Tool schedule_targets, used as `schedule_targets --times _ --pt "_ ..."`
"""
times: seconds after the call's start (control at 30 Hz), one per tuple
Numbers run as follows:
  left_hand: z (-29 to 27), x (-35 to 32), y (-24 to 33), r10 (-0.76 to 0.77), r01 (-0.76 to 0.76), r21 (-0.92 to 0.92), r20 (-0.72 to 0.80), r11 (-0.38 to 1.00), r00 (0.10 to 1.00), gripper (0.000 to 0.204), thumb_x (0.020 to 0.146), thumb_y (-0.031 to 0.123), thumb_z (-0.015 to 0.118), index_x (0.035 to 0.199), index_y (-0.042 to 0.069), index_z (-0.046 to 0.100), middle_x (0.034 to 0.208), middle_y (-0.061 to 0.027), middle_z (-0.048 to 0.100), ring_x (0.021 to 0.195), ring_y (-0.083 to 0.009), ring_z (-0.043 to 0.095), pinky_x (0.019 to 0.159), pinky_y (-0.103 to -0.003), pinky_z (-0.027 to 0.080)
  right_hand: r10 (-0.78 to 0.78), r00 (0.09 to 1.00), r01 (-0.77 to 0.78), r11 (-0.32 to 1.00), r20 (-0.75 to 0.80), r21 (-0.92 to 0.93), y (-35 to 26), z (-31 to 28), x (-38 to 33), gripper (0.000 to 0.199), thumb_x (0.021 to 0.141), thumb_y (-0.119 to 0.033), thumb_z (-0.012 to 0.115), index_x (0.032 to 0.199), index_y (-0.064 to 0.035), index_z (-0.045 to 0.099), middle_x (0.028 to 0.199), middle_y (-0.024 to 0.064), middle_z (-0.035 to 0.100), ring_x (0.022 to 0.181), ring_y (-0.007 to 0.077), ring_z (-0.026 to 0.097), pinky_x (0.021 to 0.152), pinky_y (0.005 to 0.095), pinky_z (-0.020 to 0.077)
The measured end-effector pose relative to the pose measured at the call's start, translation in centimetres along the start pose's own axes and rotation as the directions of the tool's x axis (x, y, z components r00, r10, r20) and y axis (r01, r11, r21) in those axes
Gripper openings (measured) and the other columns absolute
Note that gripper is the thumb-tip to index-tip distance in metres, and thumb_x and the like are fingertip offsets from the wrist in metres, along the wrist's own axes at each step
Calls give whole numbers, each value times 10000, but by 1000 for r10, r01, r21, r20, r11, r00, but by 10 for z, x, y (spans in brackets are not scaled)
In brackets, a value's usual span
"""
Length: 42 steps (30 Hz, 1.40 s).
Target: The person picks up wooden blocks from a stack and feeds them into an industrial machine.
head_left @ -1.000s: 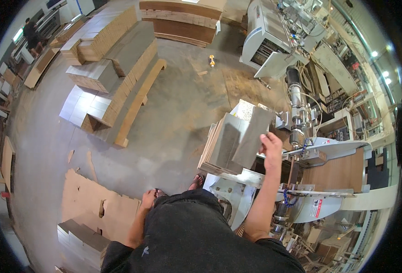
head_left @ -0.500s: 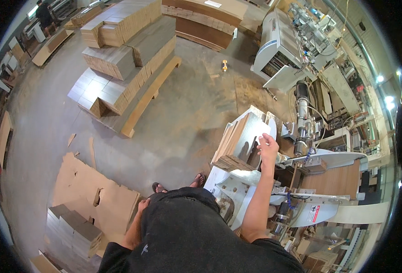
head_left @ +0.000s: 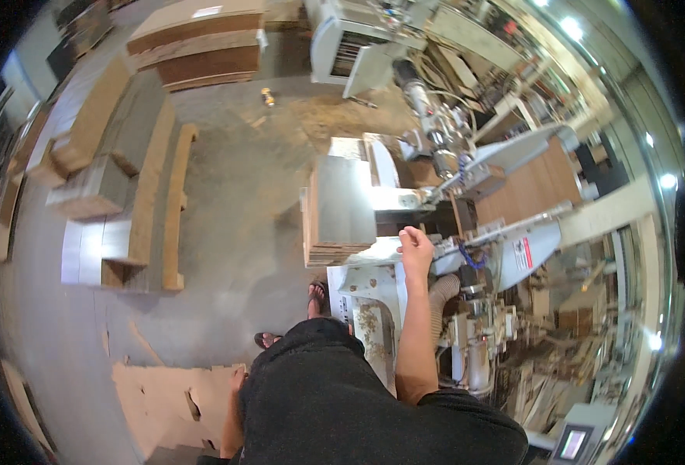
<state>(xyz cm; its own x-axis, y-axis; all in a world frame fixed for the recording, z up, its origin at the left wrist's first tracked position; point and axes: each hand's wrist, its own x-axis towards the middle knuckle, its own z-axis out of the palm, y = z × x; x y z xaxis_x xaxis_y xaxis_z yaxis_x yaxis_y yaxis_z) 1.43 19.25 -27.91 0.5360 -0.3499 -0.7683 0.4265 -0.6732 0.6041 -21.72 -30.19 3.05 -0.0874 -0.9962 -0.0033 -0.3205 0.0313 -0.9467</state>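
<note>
My right hand hovers over the machine, just right of a stack of flat boards. Its fingers are loosely bent and somewhat apart, and nothing shows in them. The boards have grey top faces and brown edges, and rest at the machine's near left end. Below the hand is the machine's pale metal bed, dotted with brown dust. My left hand hangs low at my side above a torn cardboard sheet; its fingers are mostly hidden.
Large stacks of boards stand on a pallet at left. A brown board pile lies at the far end. A motor unit, ribbed hose and wood panel belong to the machinery at right. A small yellow object is on the floor.
My view has turned right, so the pallet stacks sit further left. My right hand has gone from over the board stack to beside it, over the machine. My left hand still hangs low.
</note>
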Motion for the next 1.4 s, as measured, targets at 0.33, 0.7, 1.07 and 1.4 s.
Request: schedule_targets --times 0.33,0.7,1.07,1.4 --pt "6 72 60 119 -112 -85 83 990 989 248 885 268 514 840 29 565 694 -34 565 615 -157 560 516 -271 440 -119 984 101 985 -132 -140 85 -39 34 268 794 -141 639 982 47 608 788 82 630 558 110 562 502 234 455" --pt "105 49 132 -142 143 -41 18 989 990 418 845 276 559 1126 -33 536 1008 -208 594 856 -266 596 749 -386 494 -85 991 39 924 -104 -381 64 -49 80 384 752 -222 662 1036 30 601 894 150 644 812 243 614 746 331 477" --pt "88 92 6 252 -222 388 -28 895 967 525 840 459 488 1137 31 544 949 -271 600 959 -361 575 852 -417 431 82 993 -120 629 -88 -768 56 -37 173 507 772 -262 586 1197 -12 469 1130 226 538 1057 379 523 882 444 436" --pt "148 6 161 -12 6 -64 -86 998 996 406 904 350 460 892 -41 568 852 -126 647 848 -248 609 707 -370 473 193 979 -44 522 68 -852 89 -52 199 187 734 -136 604 841 17 593 835 178 647 771 348 628 677 427 493"
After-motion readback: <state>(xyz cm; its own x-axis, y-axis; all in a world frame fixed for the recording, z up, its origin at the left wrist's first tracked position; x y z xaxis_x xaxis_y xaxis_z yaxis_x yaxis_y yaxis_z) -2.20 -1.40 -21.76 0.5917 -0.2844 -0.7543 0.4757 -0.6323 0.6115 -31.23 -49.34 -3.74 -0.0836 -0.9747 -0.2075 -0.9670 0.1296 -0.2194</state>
